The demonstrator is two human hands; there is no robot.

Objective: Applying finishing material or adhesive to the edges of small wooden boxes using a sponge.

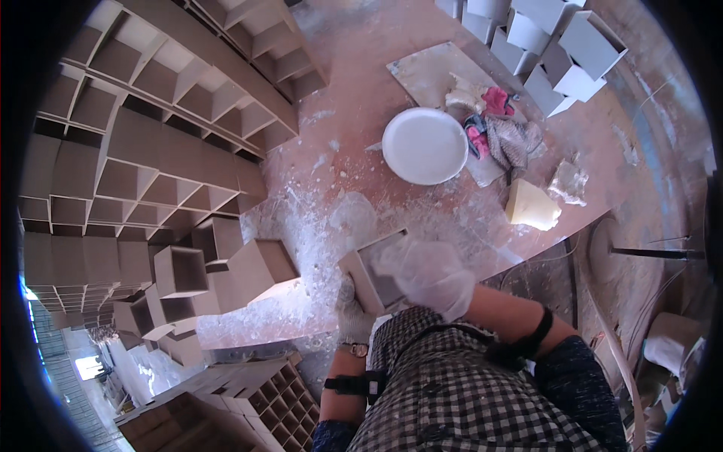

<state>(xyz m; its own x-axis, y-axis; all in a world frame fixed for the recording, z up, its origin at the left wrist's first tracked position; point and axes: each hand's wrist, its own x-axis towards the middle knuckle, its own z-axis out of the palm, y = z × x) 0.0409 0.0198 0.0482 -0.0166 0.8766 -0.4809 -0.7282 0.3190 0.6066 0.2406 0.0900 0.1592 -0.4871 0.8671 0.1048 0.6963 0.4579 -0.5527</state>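
Observation:
A small open box (363, 280) with brown outer walls is tilted in front of my body, above the near edge of the dusty table. My left hand (352, 315), in a pale knit glove, is closed around the box's left side. Over the box's opening and right side is my right hand (433, 277), covered by a loose, translucent plastic glove. Its fingertips reach toward the inside of the box. The plastic and blur hide how its fingers are bent, and whether they hold anything.
Stacked brown open boxes (173, 162) fill the left side, with a loose box (260, 267) nearer. A white basin (424, 145), crumpled cloths (512, 139) and a yellowish foam block (532, 205) lie ahead right. White boxes (591, 49) stand at far right. A gridded stack (282, 403) sits lower left.

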